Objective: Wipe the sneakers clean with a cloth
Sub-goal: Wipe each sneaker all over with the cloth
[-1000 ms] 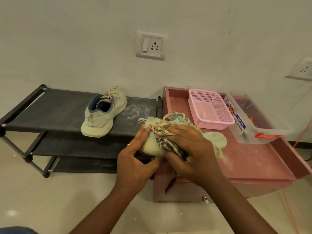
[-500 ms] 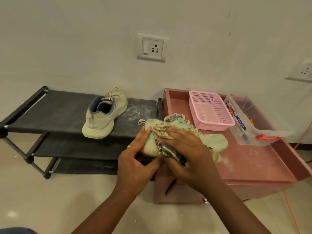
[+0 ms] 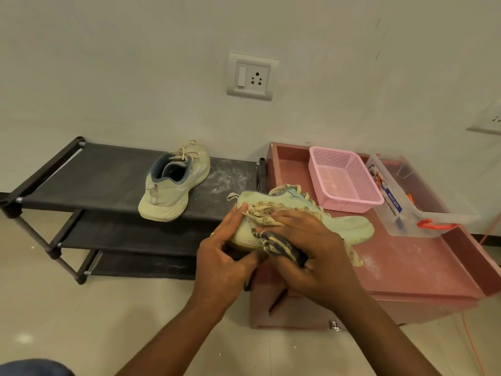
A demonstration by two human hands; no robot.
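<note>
Pale green at the centre of the frame: one sneaker (image 3: pixel 349 229), on its side, toe to the right and heel to the left, over the near left corner of the pink table (image 3: pixel 406 272). Cannot tell whether resting on the table or lifted just clear of it. Gripped at the heel by the left hand (image 3: pixel 225 256), fingers curled up round the back, thumb low by the sole. Covered mid-length by the right hand (image 3: pixel 306 248), fingers bent over a bunched cloth (image 3: pixel 279 241), beige and dark-striped, pressed against the upper and the sole edge.

Looks like mid-wipe on the first shoe. Toe end bare, fairly even in colour, with faint grey smudging. Cannot tell how clean the covered side is. Probably left to do: the rest of this shoe, then the second sneaker (image 3: pixel 173 185), left of centre on the top shelf of the black rack (image 3: pixel 81 180), upright, heel toward the camera, well apart from both hands, dull and dusty-looking. White powder on the shelf beside it and on the table at lower right. Under half done, at a guess.

Beyond the hands, to the right: a pink basket (image 3: pixel 344 180) and a clear box (image 3: pixel 423 210) on the table. Above centre, a wall socket (image 3: pixel 252 77).
</note>
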